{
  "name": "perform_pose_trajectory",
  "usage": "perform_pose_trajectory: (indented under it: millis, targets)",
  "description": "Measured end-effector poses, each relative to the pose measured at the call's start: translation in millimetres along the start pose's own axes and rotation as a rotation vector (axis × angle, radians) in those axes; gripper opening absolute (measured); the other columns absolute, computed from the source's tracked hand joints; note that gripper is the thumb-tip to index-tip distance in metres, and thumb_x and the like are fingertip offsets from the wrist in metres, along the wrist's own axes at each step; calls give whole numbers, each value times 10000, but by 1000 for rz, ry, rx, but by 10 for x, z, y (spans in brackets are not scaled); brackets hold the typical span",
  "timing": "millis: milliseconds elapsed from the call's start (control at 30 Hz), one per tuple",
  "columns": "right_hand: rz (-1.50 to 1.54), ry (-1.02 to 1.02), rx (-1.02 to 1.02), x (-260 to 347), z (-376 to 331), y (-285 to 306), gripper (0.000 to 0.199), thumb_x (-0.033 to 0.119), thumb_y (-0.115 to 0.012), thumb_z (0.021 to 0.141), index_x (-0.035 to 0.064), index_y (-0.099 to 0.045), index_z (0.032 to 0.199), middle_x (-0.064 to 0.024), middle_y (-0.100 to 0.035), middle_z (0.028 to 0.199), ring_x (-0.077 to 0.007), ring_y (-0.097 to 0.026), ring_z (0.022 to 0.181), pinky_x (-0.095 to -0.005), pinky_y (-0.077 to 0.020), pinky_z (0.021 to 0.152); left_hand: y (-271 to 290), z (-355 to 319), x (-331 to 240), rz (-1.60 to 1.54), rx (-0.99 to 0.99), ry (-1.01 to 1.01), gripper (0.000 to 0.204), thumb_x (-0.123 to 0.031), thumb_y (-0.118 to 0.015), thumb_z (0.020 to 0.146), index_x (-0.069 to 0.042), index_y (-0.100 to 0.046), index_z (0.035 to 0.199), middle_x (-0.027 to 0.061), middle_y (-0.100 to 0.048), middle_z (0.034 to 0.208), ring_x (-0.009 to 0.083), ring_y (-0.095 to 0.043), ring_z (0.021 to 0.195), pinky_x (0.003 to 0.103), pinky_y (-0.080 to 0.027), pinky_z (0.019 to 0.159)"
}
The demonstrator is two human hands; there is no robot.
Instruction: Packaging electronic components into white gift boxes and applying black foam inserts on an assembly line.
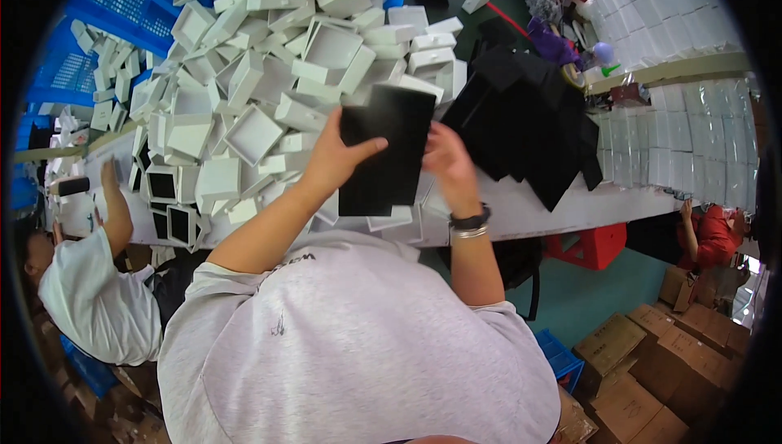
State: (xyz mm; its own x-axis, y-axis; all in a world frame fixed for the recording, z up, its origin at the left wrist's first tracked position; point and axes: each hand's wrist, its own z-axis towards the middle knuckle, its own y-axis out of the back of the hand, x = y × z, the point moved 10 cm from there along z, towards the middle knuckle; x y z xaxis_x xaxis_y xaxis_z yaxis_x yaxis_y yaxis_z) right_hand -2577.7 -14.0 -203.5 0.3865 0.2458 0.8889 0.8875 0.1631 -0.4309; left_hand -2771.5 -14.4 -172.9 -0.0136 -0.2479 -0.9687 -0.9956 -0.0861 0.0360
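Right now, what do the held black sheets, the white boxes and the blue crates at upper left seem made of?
Black sheets: perhaps card or thin foam, smooth and matte with straight edges; the look leaves it open. White boxes: probably paperboard, matte, with flat walls and crisp corners. Blue crates: likely smooth moulded plastic, judging by their even colour and regular wall openings.

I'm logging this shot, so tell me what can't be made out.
In the head view:
- Left hand: most fingers hidden behind held black material.
- Right hand: finger detail blurred.
- White boxes: lower ones covered by upper ones.
- Upper-left blue crate: cut off by picture edge.
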Motion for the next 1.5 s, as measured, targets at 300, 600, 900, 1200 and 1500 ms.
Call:
perform_pose_trajectory:
  millis: [300,600,900,1200,1500]
  targets:
    - [-27,-113,-361,-428,-707,188,230,181,-536,925,31,-518,1098,-71,-606,986,-142,-595,849,-257,-481,735,487,-373,637,48,-10,51,593,-233,-743,758,18,-454,1211,143,-591,1118,211,-558,1031,315,-421,910]
    - [165,1352,28,2496,-2451,-1251,437,405,-672,767,251,-582,1166,81,-566,1042,-101,-469,1028,-272,-397,843,1223,-445,565,709,16,-38,759,-397,-745,705,25,-425,1249,219,-595,1106,326,-575,1047,379,-445,879]
    - [-525,1502,364,2917,-2902,-2363,404,206,-472,935,182,-442,1337,-7,-435,1364,-157,-409,1213,-282,-385,906,1302,-621,992,159,-41,114,449,-354,-608,868,-15,-510,1146,90,-629,895,142,-570,787,275,-443,727]
    - [-1149,513,29,519,-768,-1182,801,331,-752,716,-24,-363,1319,-186,-362,1375,-315,-306,1309,-378,-261,1066,1020,-929,408,204,81,-225,369,-222,-618,853,-10,-532,1143,131,-640,998,214,-605,915,294,-447,807]
    - [-1334,158,438,-828,-825,-962,848,187,-803,602,183,-397,1347,-159,-338,1397,-349,-302,1299,-466,-252,1057,1579,-845,201,999,-315,-346,467,-225,-659,794,-86,-510,1214,145,-598,1064,329,-557,977,415,-431,820]
